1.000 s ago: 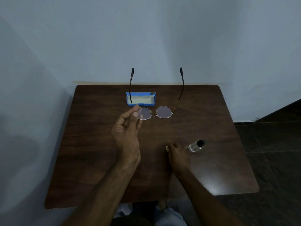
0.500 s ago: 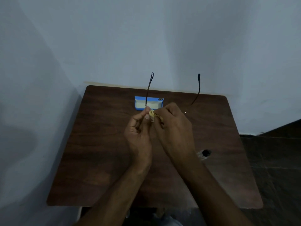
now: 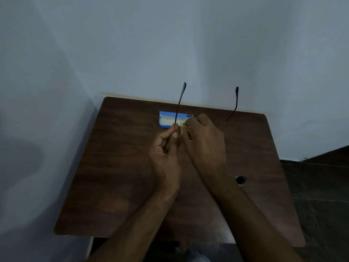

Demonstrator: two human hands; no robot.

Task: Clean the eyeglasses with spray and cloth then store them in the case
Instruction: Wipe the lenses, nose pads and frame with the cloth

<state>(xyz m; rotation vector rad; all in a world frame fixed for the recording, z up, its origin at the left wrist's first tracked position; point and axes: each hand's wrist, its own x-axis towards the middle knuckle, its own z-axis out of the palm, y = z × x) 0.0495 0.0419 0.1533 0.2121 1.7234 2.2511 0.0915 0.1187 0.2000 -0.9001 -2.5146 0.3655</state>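
I hold thin-framed eyeglasses (image 3: 179, 104) above the dark wooden table (image 3: 117, 167), their two dark temple arms pointing away from me toward the wall. My left hand (image 3: 166, 157) pinches the frame at the left hinge. My right hand (image 3: 204, 148) pinches a small yellowish cloth (image 3: 183, 126) against the left lens, and both lenses are hidden behind my hands. The blue eyeglass case (image 3: 166, 120) lies open at the table's back, just beyond my fingers. The spray bottle (image 3: 240, 180) with a black cap lies on the table right of my right forearm.
Pale walls close the table in at the back and left. A dark tiled floor (image 3: 321, 186) shows to the right.
One second ago my right hand rested on the table near the spray bottle; it has risen with the cloth to the lens. The glasses stay in my left hand.
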